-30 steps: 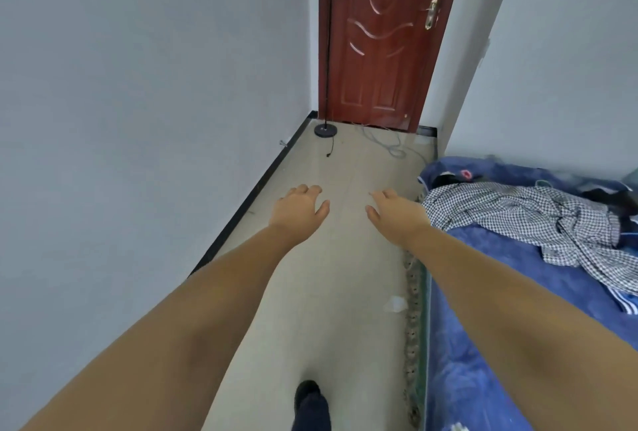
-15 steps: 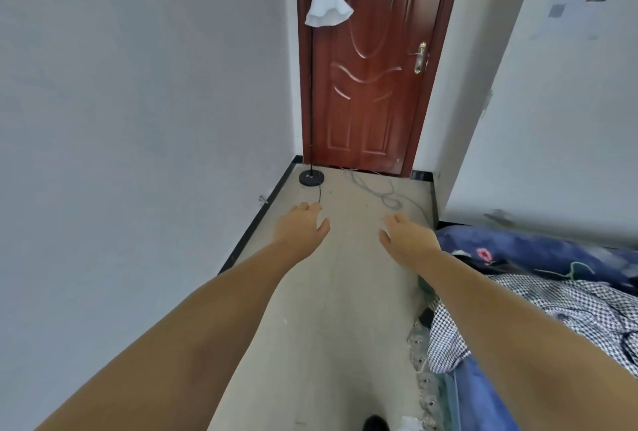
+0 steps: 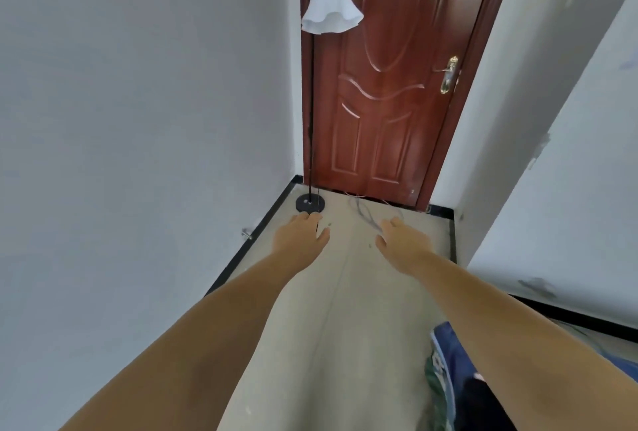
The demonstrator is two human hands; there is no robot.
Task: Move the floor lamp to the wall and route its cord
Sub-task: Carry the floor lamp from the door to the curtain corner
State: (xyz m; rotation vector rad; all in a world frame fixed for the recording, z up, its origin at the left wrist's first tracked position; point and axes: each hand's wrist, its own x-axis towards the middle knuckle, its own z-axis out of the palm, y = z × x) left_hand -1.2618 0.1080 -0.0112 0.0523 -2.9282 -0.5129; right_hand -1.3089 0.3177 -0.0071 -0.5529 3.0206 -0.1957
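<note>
Your left hand [image 3: 301,236] and right hand [image 3: 400,240] reach forward, apart, fingers spread, holding nothing. The floor lamp [image 3: 311,140] stands far left by the door [image 3: 386,85].

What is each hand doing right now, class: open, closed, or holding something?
Left hand: open, holding nothing, short of the black floor lamp's round base.
Right hand: open, empty.

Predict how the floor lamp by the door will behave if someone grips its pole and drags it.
The floor lamp is probably top-heavy: a thin pole carries a white shade high above a small round base, so it may tip. The pole looks stiff. The shade may be fragile.
</note>
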